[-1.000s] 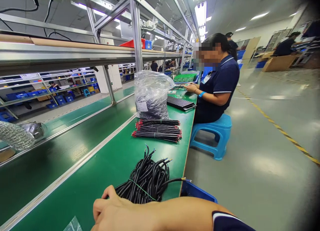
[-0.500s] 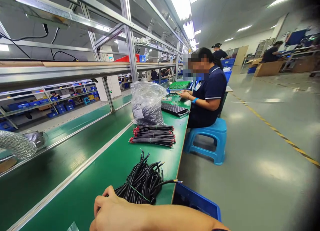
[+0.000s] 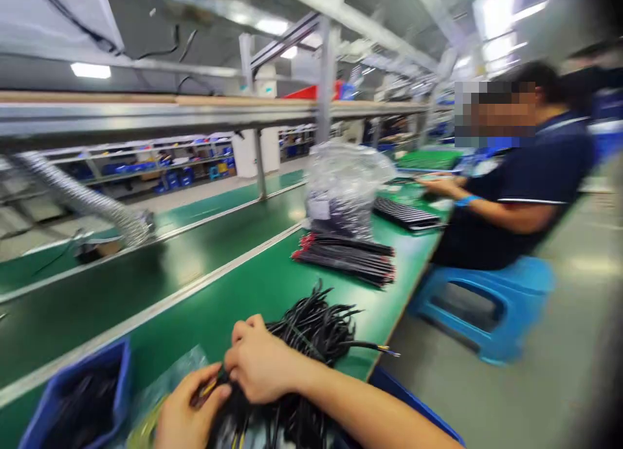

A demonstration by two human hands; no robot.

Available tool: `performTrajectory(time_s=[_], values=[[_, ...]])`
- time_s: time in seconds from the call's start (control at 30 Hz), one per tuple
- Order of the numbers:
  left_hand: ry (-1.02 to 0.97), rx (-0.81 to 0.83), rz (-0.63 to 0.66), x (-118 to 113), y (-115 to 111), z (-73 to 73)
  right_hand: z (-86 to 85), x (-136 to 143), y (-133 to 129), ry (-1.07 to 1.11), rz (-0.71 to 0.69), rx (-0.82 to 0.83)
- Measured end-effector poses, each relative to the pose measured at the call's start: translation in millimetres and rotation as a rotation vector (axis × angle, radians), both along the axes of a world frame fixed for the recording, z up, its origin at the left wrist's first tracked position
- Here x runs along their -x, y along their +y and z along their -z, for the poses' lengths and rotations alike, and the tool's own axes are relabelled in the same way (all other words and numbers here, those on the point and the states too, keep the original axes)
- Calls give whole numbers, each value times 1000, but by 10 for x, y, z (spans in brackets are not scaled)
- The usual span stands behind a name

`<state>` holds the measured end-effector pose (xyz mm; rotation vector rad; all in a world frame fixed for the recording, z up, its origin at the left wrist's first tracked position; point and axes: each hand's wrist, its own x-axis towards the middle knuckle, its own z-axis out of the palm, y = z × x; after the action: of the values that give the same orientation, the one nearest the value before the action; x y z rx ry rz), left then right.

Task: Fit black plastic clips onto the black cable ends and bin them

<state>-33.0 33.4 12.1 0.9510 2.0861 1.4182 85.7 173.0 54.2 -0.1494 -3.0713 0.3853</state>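
Note:
My left hand is low in the head view, its thumb and fingers pinching the end of a black cable where a yellowish wire shows. Close against it, my right hand is closed too, its fingertips meeting the left ones at the same cable; its grip is partly hidden. Just beyond the right hand lies a tangled bundle of black cables, with one cable end sticking out to the right. More loose black cables lie below my right forearm. Motion blurs the finer parts.
At left stands a blue bin with dark contents, beside a clear plastic bag. Further along lie red-tipped black wires and a filled plastic bag. A co-worker sits on a blue stool at the right.
The view has swung left, bringing the blue bin and my left hand into sight. My right hand now meets the left at a cable end. The cable bundle stays on the table.

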Motion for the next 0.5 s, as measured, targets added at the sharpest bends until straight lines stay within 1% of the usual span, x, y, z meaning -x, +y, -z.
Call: performTrajectory(time_s=[0.1, 0.17, 0.27, 0.43, 0.5], values=[[-124, -76, -38, -70, -83, -6, 57, -26, 1, 42, 15, 73], [-138, -115, -54, -109, -88, 28, 90, -21, 23, 57, 17, 119], [-94, -119, -51, -165, -73, 66, 102, -29, 16, 62, 15, 153], [31, -81, -33, -198, -61, 78, 88, -24, 13, 68, 12, 158], [51, -64, -34, -204, -75, 126, 85, -23, 39, 68, 2, 156]])
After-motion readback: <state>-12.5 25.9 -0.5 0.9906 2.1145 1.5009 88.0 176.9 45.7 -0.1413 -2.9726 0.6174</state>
